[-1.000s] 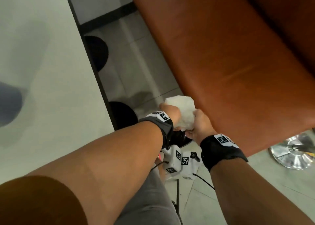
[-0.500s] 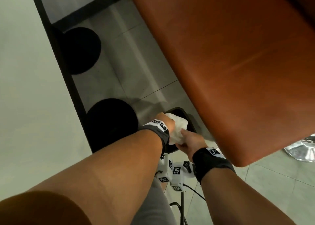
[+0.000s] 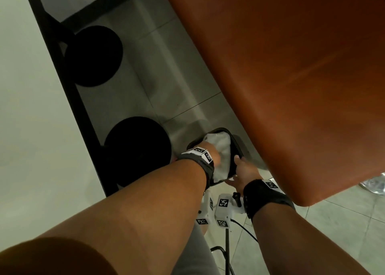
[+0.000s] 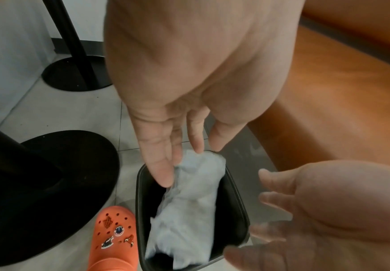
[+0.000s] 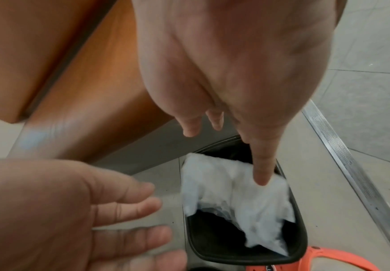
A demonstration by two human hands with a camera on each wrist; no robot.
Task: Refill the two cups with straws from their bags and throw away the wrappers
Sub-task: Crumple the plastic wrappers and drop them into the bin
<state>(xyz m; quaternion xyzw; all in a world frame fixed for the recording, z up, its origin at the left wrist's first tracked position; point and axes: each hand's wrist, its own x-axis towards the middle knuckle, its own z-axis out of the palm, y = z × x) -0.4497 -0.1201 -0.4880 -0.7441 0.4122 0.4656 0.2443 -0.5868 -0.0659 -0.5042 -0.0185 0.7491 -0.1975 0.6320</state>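
A crumpled white plastic wrapper [image 3: 220, 150] [image 4: 189, 201] [image 5: 235, 192] lies in a small black bin [image 3: 235, 143] [image 4: 140, 201] [image 5: 298, 229] on the floor beside the bench. My left hand [image 3: 208, 148] [image 4: 189, 163] hangs over the bin's left side, fingers straight, tips touching the wrapper's top. My right hand [image 3: 239, 168] [image 4: 282, 210] [image 5: 226, 155] is spread at the bin's right rim and holds nothing; its index finger points down at the wrapper. No cups or straws are in view.
An orange bench seat [image 3: 291, 66] overhangs the bin on the right. Two black round table bases [image 3: 93, 56] [image 3: 135, 150] stand on the tiled floor to the left, under the pale tabletop [image 3: 31, 108]. My orange clog [image 4: 115, 238] is beside the bin.
Both hands carried the bunched wrapper down from bench height into the black bin and let go of it. The right hand has opened and drawn back to the rim.
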